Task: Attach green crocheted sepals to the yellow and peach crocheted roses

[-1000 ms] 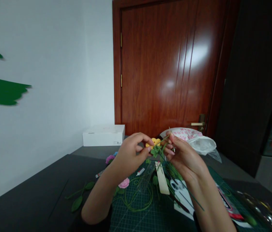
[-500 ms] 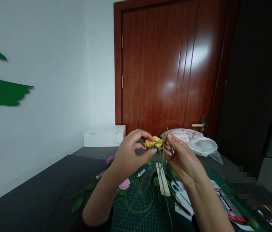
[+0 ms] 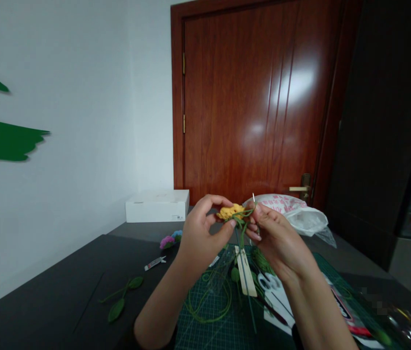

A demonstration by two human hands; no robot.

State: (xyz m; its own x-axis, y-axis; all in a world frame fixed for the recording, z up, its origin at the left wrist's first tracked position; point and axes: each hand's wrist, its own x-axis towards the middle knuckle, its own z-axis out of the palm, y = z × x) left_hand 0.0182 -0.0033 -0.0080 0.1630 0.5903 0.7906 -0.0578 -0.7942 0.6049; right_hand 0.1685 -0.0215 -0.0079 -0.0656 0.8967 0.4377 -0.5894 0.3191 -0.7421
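Raised above the table, my left hand point(image 3: 205, 228) pinches a yellow crocheted flower point(image 3: 230, 212) between thumb and fingers. Green yarn point(image 3: 241, 224) gathers at the flower's base, and a long thin stem wire point(image 3: 251, 306) hangs down from there. My right hand point(image 3: 269, 226) is closed just beside the flower on a slim metal crochet hook point(image 3: 253, 198), whose tip pokes up above the fingers. Strands of the green yarn run from the flower to this hand. The hook's working end is too small to make out clearly.
A green cutting mat point(image 3: 198, 335) carries loose yarn point(image 3: 208, 318), a wooden strip point(image 3: 246, 272) and white-handled scissors point(image 3: 269, 281). Left of it lie a glue tube point(image 3: 154, 263), green leaves point(image 3: 116, 310) and small flowers point(image 3: 168, 241). Behind are a white box point(image 3: 157, 206) and plastic bag point(image 3: 305, 218).
The yellow flower has tilted slightly in my left hand. My right hand has shifted a little, and more of the hook's tip shows. My left forearm now covers the pink flower on the mat.
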